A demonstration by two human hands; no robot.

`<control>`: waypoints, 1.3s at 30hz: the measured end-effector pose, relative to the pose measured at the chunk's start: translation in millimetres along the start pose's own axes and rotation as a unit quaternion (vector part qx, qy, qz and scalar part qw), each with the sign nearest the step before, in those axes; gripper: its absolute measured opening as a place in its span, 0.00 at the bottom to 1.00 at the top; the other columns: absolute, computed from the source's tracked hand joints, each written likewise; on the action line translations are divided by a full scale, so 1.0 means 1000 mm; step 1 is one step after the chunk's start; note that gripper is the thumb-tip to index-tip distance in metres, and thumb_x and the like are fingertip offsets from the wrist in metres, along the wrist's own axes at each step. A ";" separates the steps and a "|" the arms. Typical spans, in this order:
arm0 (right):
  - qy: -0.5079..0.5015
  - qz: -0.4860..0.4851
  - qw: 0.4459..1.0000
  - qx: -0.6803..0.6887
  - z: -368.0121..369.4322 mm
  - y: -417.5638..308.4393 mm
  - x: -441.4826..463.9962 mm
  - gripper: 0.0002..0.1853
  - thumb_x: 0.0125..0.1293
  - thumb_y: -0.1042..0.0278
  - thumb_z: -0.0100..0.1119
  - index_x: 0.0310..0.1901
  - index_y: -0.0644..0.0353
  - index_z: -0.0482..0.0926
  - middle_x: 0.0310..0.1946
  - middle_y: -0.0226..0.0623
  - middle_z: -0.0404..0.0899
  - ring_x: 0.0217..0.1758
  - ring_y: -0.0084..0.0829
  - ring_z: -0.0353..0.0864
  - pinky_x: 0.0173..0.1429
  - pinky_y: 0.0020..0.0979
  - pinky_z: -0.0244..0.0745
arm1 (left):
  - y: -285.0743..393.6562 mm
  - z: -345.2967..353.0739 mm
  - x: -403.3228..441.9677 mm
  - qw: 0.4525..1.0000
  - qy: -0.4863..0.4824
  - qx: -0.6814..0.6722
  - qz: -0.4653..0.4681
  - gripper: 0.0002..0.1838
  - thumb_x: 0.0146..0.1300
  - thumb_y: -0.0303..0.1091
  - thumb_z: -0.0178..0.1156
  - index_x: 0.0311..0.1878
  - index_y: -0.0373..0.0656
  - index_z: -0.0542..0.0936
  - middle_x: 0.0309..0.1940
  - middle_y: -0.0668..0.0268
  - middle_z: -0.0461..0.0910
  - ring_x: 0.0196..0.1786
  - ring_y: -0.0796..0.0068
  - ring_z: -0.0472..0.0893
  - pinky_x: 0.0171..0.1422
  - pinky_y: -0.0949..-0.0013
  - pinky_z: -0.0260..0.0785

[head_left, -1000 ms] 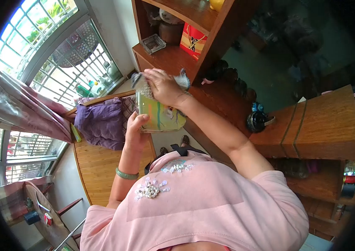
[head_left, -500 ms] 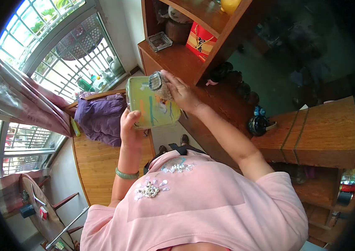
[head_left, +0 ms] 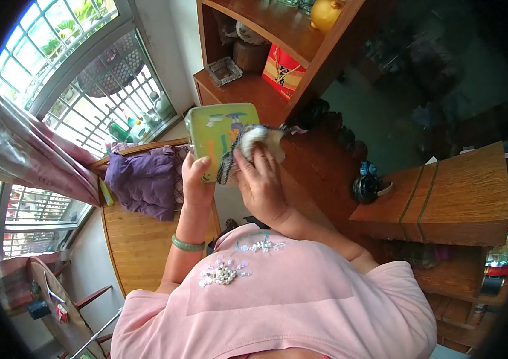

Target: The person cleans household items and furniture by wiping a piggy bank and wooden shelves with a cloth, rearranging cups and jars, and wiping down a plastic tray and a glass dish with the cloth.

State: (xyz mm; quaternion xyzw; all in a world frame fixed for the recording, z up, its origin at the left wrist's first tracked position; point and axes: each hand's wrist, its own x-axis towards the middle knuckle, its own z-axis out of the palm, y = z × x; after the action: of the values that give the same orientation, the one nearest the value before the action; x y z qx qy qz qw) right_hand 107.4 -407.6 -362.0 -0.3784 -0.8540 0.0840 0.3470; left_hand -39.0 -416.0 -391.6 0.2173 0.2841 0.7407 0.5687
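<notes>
A yellow-green box with coloured pictures on its face [head_left: 211, 131] is held up in front of my chest. My left hand [head_left: 197, 178] grips its lower left corner, thumb over the front. Against the box's lower right part, my right hand [head_left: 261, 179] presses a grey and white cloth [head_left: 254, 142] with a dark striped edge. The cloth hides that part of the box, and some of it hangs past the box's right side.
A purple garment [head_left: 146, 182] lies over a wooden chair [head_left: 128, 239] at the left. Wooden shelves [head_left: 245, 90] behind hold a glass dish [head_left: 224, 71] and a red bag [head_left: 282, 70]. Dark headphones [head_left: 366, 188] are beside a wooden cabinet [head_left: 439, 197] on the right.
My right hand has moved with the cloth from the upper part of the box down to its lower right. The box has shifted slightly, and more of its top shows.
</notes>
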 end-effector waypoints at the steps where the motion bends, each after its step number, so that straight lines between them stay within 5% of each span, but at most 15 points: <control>1: 0.024 -0.016 0.999 0.034 0.002 0.000 0.007 0.19 0.56 0.74 0.51 0.52 0.62 0.70 0.51 0.55 0.64 0.56 0.51 0.62 0.57 0.41 0.58 | -0.001 -0.002 -0.001 1.000 -0.013 -0.009 -0.022 0.27 0.46 0.34 0.56 0.50 0.33 0.66 0.43 0.61 0.73 0.45 0.71 0.74 0.50 0.69 0.65; 10: -0.019 -0.141 0.971 0.193 0.007 0.033 0.108 0.13 0.53 0.74 0.54 0.43 0.60 0.76 0.39 0.44 0.76 0.47 0.39 0.73 0.52 0.35 0.66 | 0.011 0.007 -0.013 0.993 -0.050 0.042 -0.102 0.28 0.44 0.34 0.58 0.49 0.32 0.66 0.40 0.61 0.73 0.40 0.73 0.75 0.46 0.71 0.68; 12: -0.162 -0.046 0.911 0.376 0.012 0.040 0.116 0.14 0.56 0.74 0.53 0.46 0.62 0.74 0.39 0.42 0.77 0.43 0.30 0.76 0.49 0.29 0.68 | 0.014 0.008 -0.015 0.993 -0.045 0.043 -0.097 0.28 0.44 0.34 0.58 0.49 0.31 0.66 0.40 0.61 0.73 0.40 0.73 0.75 0.45 0.71 0.68; 15: -0.265 0.020 0.912 0.314 -0.007 0.058 0.110 0.15 0.58 0.73 0.51 0.48 0.63 0.73 0.40 0.39 0.77 0.42 0.23 0.75 0.47 0.24 0.68 | 0.018 -0.001 -0.021 0.995 -0.032 0.038 -0.081 0.28 0.43 0.35 0.58 0.49 0.31 0.66 0.40 0.60 0.73 0.40 0.73 0.75 0.44 0.71 0.68; 18: -0.308 0.150 0.830 0.439 -0.010 0.089 0.087 0.19 0.57 0.71 0.50 0.51 0.61 0.71 0.42 0.34 0.76 0.44 0.20 0.73 0.49 0.23 0.68 | 0.024 0.001 -0.025 0.995 -0.025 0.064 -0.074 0.29 0.43 0.35 0.59 0.49 0.31 0.66 0.40 0.60 0.73 0.40 0.73 0.75 0.44 0.71 0.69; 22: -0.341 0.144 0.795 0.480 -0.010 0.088 0.088 0.20 0.56 0.71 0.50 0.52 0.60 0.71 0.43 0.33 0.75 0.44 0.20 0.73 0.49 0.24 0.67 | 0.022 0.002 -0.026 0.986 -0.067 0.076 -0.130 0.30 0.42 0.35 0.60 0.50 0.30 0.65 0.40 0.60 0.73 0.40 0.74 0.75 0.44 0.71 0.68; 25: -0.350 0.078 0.822 0.443 -0.014 0.050 0.109 0.21 0.55 0.69 0.52 0.53 0.60 0.70 0.43 0.35 0.76 0.44 0.22 0.73 0.50 0.24 0.67 | 0.012 0.010 -0.026 0.980 -0.075 0.076 -0.170 0.30 0.41 0.34 0.60 0.50 0.31 0.66 0.40 0.61 0.73 0.41 0.74 0.74 0.46 0.72 0.67; 27: -0.413 -0.039 0.860 0.299 -0.012 0.034 0.120 0.20 0.57 0.66 0.51 0.52 0.61 0.71 0.43 0.38 0.76 0.44 0.25 0.74 0.50 0.25 0.67 | 0.008 0.015 -0.026 0.973 -0.064 0.109 -0.193 0.29 0.41 0.33 0.59 0.49 0.30 0.66 0.40 0.62 0.73 0.41 0.74 0.74 0.46 0.73 0.67; 31: -0.311 -0.034 0.891 0.330 -0.009 0.068 0.104 0.22 0.62 0.58 0.49 0.53 0.62 0.67 0.45 0.39 0.74 0.48 0.26 0.73 0.53 0.25 0.64 | 0.005 0.017 -0.024 0.980 -0.063 0.083 -0.168 0.28 0.41 0.33 0.59 0.48 0.30 0.66 0.39 0.61 0.74 0.40 0.73 0.75 0.45 0.72 0.67; 34: -0.348 0.054 0.850 0.391 -0.015 0.099 0.068 0.24 0.63 0.58 0.48 0.56 0.63 0.63 0.47 0.36 0.73 0.50 0.26 0.71 0.55 0.26 0.63 | 0.014 0.022 -0.024 0.992 -0.025 0.033 -0.118 0.29 0.42 0.34 0.59 0.49 0.31 0.66 0.40 0.60 0.73 0.40 0.72 0.75 0.45 0.72 0.68; 37: -0.240 0.125 0.843 0.465 -0.006 0.109 0.047 0.22 0.61 0.56 0.50 0.53 0.62 0.67 0.43 0.34 0.74 0.46 0.26 0.72 0.52 0.27 0.66 | 0.012 0.010 -0.015 0.995 -0.029 0.038 -0.087 0.29 0.44 0.36 0.58 0.50 0.32 0.65 0.41 0.59 0.73 0.41 0.71 0.75 0.46 0.69 0.68; 39: -0.093 0.297 0.702 0.640 0.005 0.101 0.045 0.20 0.61 0.59 0.52 0.51 0.62 0.68 0.41 0.31 0.73 0.45 0.22 0.72 0.51 0.25 0.66 | 0.003 0.002 -0.011 0.996 -0.038 0.025 -0.082 0.30 0.45 0.37 0.60 0.51 0.32 0.65 0.42 0.59 0.73 0.43 0.71 0.74 0.47 0.68 0.68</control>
State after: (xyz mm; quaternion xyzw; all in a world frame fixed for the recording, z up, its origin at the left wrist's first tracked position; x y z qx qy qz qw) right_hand 142.3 -304.8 -382.6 -0.2898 -0.4661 0.7440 0.3812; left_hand -37.0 -426.6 -387.6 0.2350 0.2974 0.6755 0.6325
